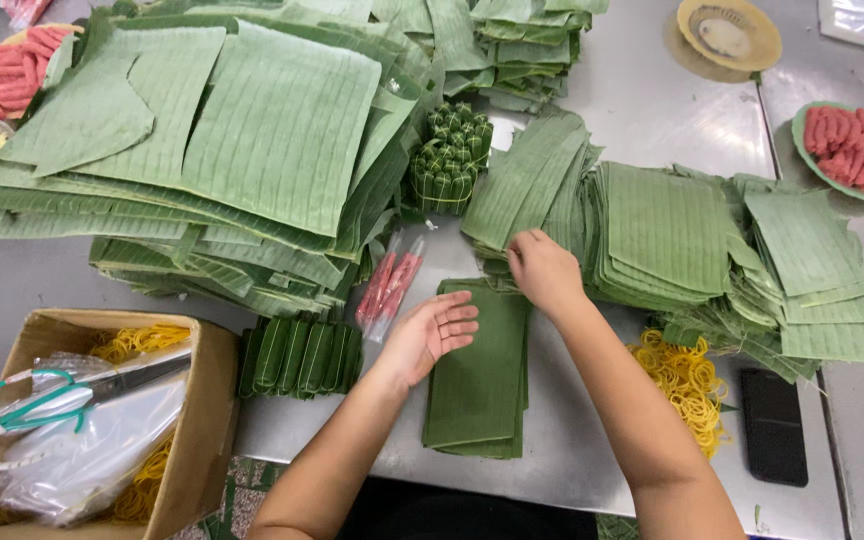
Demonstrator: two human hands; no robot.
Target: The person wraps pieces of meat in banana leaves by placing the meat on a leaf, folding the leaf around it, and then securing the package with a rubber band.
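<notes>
A small stack of cut banana-leaf strips (480,385) lies on the metal table (572,450) in front of me. My left hand (430,333) rests palm up and open at the strip stack's left edge, holding nothing. My right hand (544,270) reaches to the near edge of a pile of narrow leaf pieces (527,180), fingers curled and pinching a leaf there. Two clear-wrapped red sausages (390,285) lie just left of my left hand. A row of rolled leaf bundles (302,356) sits further left.
A big pile of large leaves (212,150) fills the left. More leaf stacks (742,260) lie right, tied bundles (449,160) in the middle. Yellow rubber bands (690,385) and a dark phone (773,425) sit near right. A cardboard box (207,420) holds scissors (52,398). Bowls of red sausages (852,148) stand at both sides.
</notes>
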